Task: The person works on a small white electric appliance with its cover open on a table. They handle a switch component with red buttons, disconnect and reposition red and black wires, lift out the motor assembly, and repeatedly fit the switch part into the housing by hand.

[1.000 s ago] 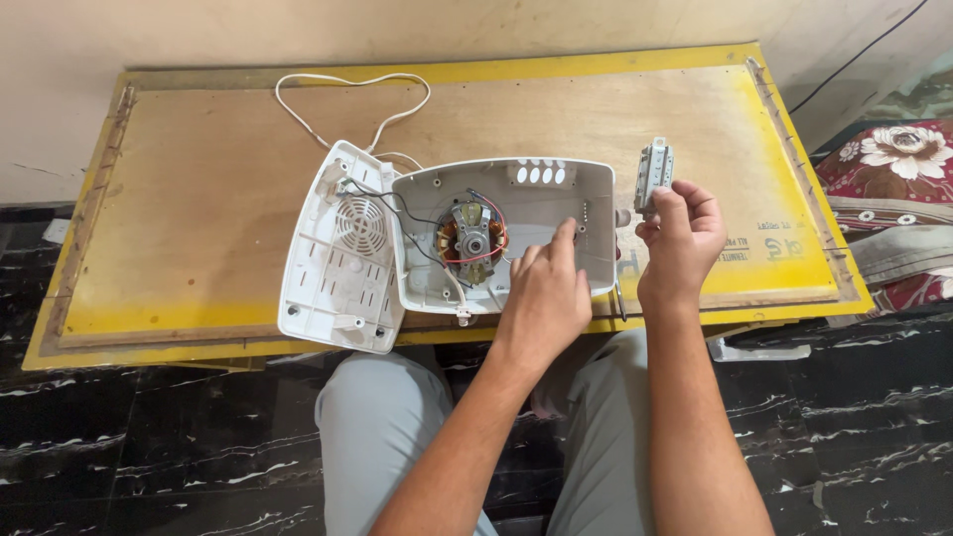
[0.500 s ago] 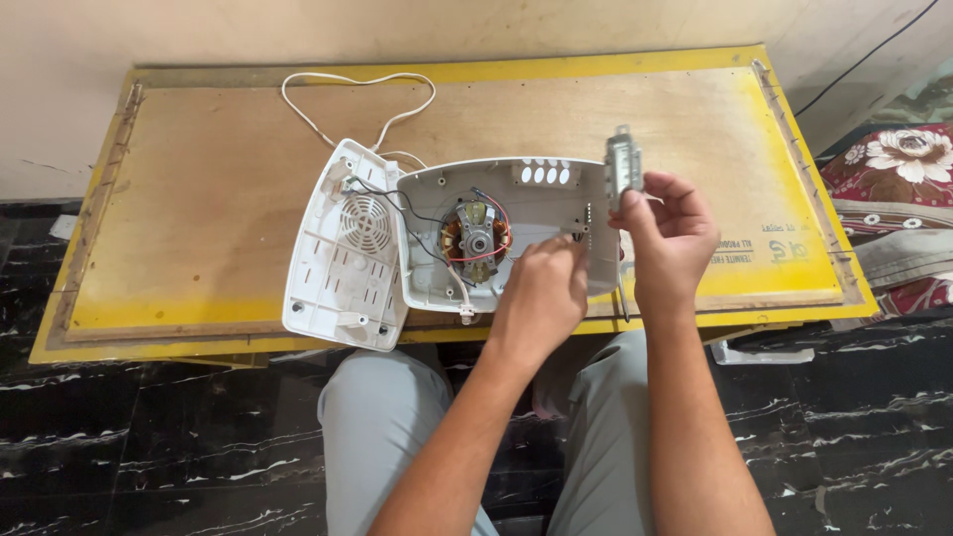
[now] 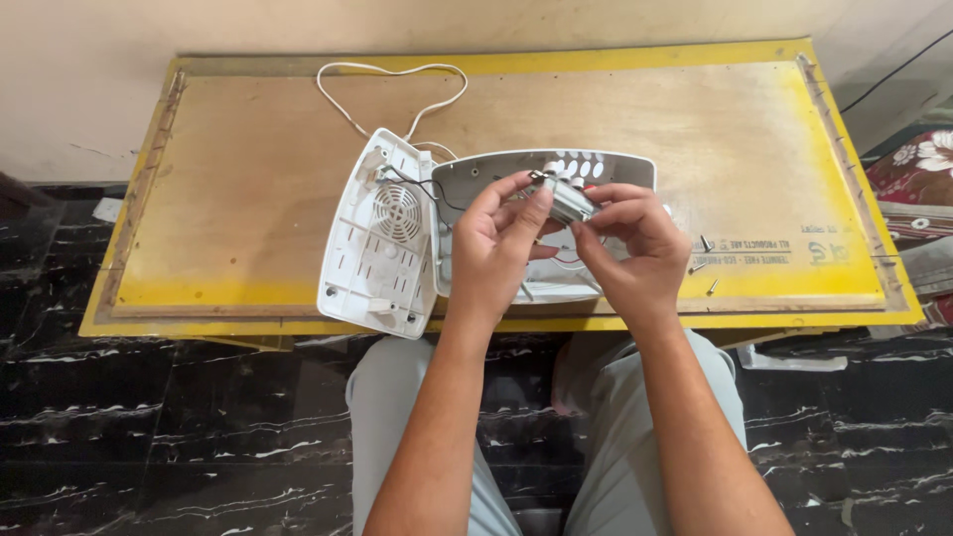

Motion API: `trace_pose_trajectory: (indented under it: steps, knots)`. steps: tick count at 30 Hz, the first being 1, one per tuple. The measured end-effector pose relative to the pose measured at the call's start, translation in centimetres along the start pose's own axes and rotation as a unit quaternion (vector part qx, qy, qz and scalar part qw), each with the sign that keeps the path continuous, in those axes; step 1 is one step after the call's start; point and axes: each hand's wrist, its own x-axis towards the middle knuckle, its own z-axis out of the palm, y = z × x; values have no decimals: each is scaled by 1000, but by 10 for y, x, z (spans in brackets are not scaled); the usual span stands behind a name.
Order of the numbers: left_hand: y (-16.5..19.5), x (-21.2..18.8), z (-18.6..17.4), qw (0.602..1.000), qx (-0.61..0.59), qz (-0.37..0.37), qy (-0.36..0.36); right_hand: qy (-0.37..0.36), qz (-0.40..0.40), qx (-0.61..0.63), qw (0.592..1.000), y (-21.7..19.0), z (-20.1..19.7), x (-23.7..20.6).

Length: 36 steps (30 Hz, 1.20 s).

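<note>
An opened white plastic appliance lies on the wooden table (image 3: 248, 179). Its grey-white lower housing (image 3: 606, 171) sits behind my hands, and its vented white cover (image 3: 382, 238) lies flipped open to the left, joined by thin wires. Both hands hold a small grey metal part (image 3: 568, 199) above the housing. My left hand (image 3: 496, 248) pinches its left end with the fingertips. Gripping it from the right is my right hand (image 3: 630, 243). The inside of the housing is mostly hidden by my hands.
A white power cord (image 3: 392, 84) loops toward the table's back edge. A few small screws (image 3: 703, 260) lie on the wood right of my right hand. The table has a yellow border (image 3: 844, 298). Black marble floor surrounds it, and a floral cushion (image 3: 918, 164) lies far right.
My right hand carried the grey part from the housing's right side to above its middle. My left hand left the housing and took hold of the part's other end.
</note>
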Motion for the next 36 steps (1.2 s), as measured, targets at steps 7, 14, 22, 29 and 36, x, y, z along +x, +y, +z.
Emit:
trace_pose_trajectory:
  steps: [7,14,22,29,36]
  knots:
    - [1,1,-3,999,-15,33,6,7,-35,-77,996,-10,10,-1]
    - [-7,2,-1,997,-51,51,1,43,-19,-98,994,-20,9,5]
    - [-7,2,1,998,-56,37,4,-20,301,-327,895,-22,-82,19]
    - [-6,3,2,999,-43,31,-3,-87,419,-475,769,8,-161,-14]
    - [-13,1,4,998,-43,30,-28,-80,343,-388,852,42,-183,-44]
